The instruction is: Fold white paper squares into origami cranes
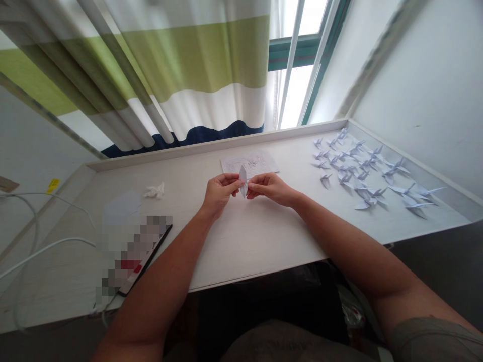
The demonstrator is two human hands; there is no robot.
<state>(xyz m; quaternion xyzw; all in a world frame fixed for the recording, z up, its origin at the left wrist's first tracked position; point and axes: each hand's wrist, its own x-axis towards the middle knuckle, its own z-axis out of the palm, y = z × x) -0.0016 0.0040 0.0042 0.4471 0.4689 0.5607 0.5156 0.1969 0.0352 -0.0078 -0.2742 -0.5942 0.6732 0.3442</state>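
Note:
Both my hands meet over the middle of the white table [264, 241], pinching a small folded piece of white paper [243, 181] that stands upright between them. My left hand [219, 193] grips its left side with thumb and fingers. My right hand [269, 187] grips its right side. Just behind the hands lies a printed sheet of paper [251, 162], flat on the table.
Several folded pale paper cranes [362, 171] are spread over the right part of the table. A crumpled white scrap [154, 190] lies at the left. A flat dark-edged object [132, 256] sits near the front left edge, with white cables [33, 251] beside it. A striped curtain [169, 75] and a window [302, 60] stand behind.

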